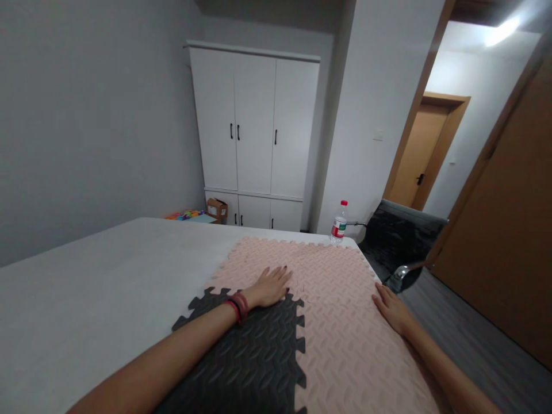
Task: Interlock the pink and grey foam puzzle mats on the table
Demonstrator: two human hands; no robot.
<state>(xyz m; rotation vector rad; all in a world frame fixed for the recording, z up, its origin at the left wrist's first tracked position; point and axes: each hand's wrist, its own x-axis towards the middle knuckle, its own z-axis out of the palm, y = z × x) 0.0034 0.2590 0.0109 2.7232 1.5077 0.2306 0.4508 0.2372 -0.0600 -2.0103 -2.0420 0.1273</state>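
My left hand (271, 286) lies flat with its fingers spread, across the seam between a black foam mat tile (254, 356) and the pink foam mat tiles (340, 322). Bracelets circle that wrist. My right hand (391, 306) rests at the right edge of the pink tiles, fingers stretched forward and holding nothing I can see. Jigsaw teeth along the black tile's right side meet the pink tile beside it. Its far left teeth lie free on the white table (107, 282).
A plastic bottle with a red cap (339, 223) stands at the table's far right corner. Past the right edge is a black chair (399, 238). Behind the table are a cardboard box (217, 210), colourful pieces (187, 215) and a white cabinet (254, 126).
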